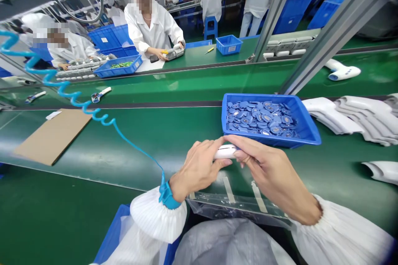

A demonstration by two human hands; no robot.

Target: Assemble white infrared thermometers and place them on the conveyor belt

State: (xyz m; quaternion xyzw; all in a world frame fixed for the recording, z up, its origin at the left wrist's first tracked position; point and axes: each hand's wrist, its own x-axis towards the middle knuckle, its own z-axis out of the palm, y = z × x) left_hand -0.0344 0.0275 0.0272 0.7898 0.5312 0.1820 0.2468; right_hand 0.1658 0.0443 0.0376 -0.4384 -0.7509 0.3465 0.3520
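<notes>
Between my two hands, a white plastic housing part (226, 152) with a dark seam along its side is held above the green bench. My left hand (202, 165) grips its left end, thumb below and fingers over the top. Around that wrist sits a blue strap (168, 195) tied to a coiled blue cord (65, 87). My right hand (264, 163) closes on the other end, its fingers and thumb pinching it. A bit of blue shows at the right end of the part; the rest is covered by my fingers. Just beyond stands a blue bin (270, 140) of small blue oval pieces (264, 116).
White housing shells (357, 116) are stacked right of the bin, and another shell (382, 172) lies nearer. A cardboard sheet (54, 136) rests at left. Behind runs a green conveyor (174, 85) carrying white handheld units (343, 70). A metal post (329, 33) slants up at right. Co-workers (152, 25) sit opposite.
</notes>
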